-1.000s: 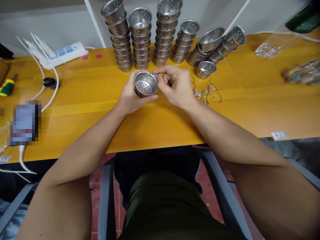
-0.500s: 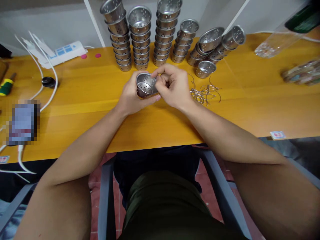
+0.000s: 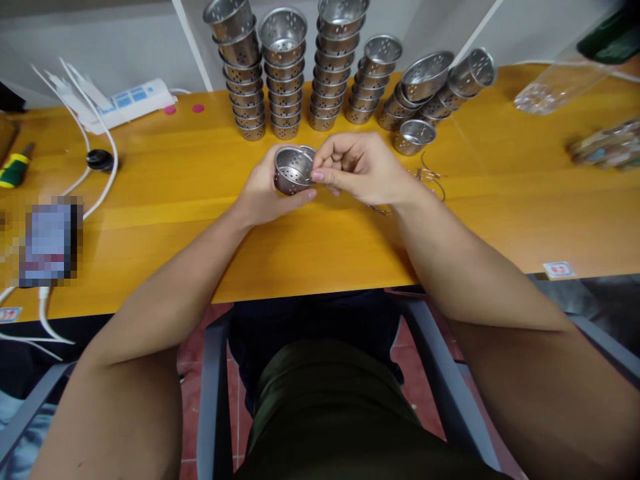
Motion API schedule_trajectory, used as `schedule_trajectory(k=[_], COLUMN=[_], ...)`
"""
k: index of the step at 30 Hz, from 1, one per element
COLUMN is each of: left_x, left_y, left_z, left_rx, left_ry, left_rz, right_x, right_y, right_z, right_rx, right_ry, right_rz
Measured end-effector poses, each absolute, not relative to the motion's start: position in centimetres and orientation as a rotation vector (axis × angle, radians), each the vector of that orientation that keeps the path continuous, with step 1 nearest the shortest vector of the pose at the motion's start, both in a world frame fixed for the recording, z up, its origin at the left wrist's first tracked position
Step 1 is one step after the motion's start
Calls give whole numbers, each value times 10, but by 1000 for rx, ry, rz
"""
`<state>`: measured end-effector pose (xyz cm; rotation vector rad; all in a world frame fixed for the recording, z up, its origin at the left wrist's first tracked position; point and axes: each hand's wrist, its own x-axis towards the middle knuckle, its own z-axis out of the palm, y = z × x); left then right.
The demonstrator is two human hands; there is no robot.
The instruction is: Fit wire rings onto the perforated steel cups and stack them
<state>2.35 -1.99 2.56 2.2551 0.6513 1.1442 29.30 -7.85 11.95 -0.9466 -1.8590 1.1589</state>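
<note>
we note our left hand (image 3: pixel 261 190) wrapped round a perforated metal cup (image 3: pixel 291 172), our right hand (image 3: pixel 361 170) with fingertips at its rim, grip unclear, loose wires (image 3: pixel 433 177) partly hidden by our right wrist, stacked cups (image 3: pixel 285 70) along the back of the yellow table (image 3: pixel 165 200), power strip (image 3: pixel 131 103) at left

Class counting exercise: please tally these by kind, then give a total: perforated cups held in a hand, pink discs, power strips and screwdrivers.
Perforated metal cup in the left hand: 1
Pink discs: 2
Power strip: 1
Screwdriver: 1
Total: 5
</note>
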Motion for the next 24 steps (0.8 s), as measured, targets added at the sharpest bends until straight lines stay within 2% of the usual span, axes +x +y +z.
schedule_trajectory(k=[10, 14, 18, 24], left_x=[25, 25, 26, 26], left_y=[-22, -22, -26, -33], left_z=[30, 31, 35, 43], left_rx=[2282, 2282, 2235, 2238], left_ry=[588, 527, 674, 706], left_rz=[1174, 1208, 1171, 1114], right_x=[292, 293, 293, 294], right_y=[-86, -78, -70, -70], right_z=[122, 108, 95, 93], right_rx=[-1018, -904, -727, -728], right_ry=[-1891, -1906, -1918, -1912], right_rz=[1153, 1149, 1138, 1123])
